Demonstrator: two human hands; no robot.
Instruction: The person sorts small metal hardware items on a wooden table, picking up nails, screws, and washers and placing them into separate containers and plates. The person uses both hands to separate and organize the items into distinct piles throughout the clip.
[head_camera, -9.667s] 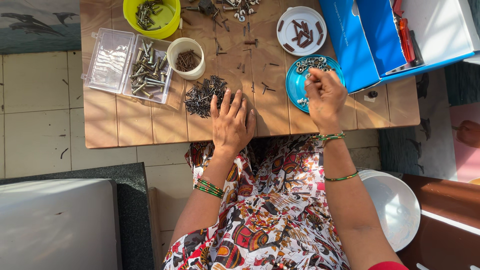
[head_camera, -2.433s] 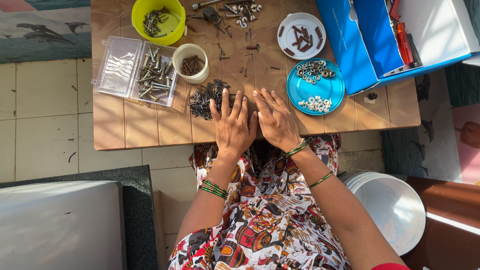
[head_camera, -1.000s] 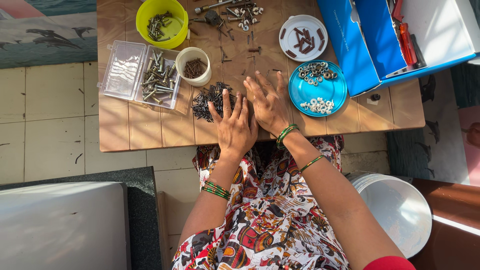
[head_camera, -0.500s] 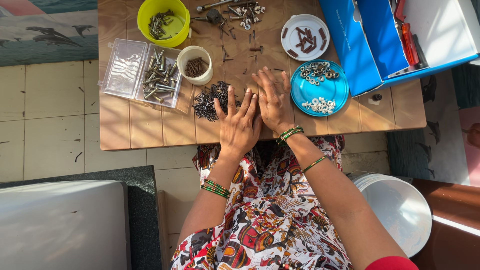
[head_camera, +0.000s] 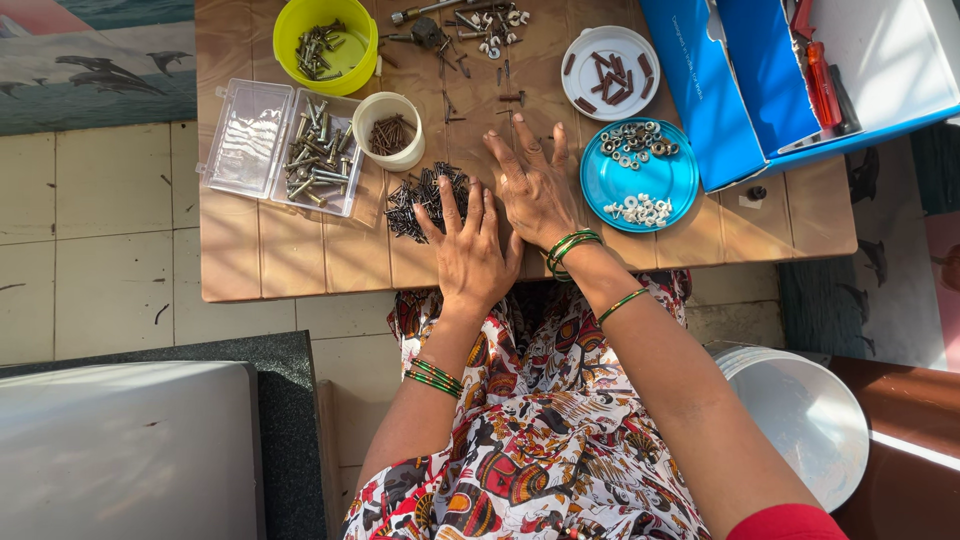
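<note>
Your left hand (head_camera: 470, 255) lies flat near the front edge of the wooden tabletop (head_camera: 250, 260), fingers spread and pinching nothing. Its fingertips touch the near-right fringe of the pile of dark screws (head_camera: 425, 200), so the pile sits just up and to the left of that grip. No single long axis there, the screws point every way, though the heap as a whole runs roughly left to right. Your right hand (head_camera: 535, 185) is flat too, fingers fanned, empty, just to the right of the pile and a bit farther out, so left is the nearer one.

Past the pile stands a small cream cup of dark screws (head_camera: 388, 130), with a clear compartment box of bolts (head_camera: 280, 148) to its left. Right of your right hand is a blue plate (head_camera: 640, 178) holding nuts and washers. Farther back are a yellow bowl (head_camera: 325, 45), a white plate (head_camera: 610, 72) and a blue box (head_camera: 740, 80). Beyond the tabletop it's tiled floor (head_camera: 110, 240).
</note>
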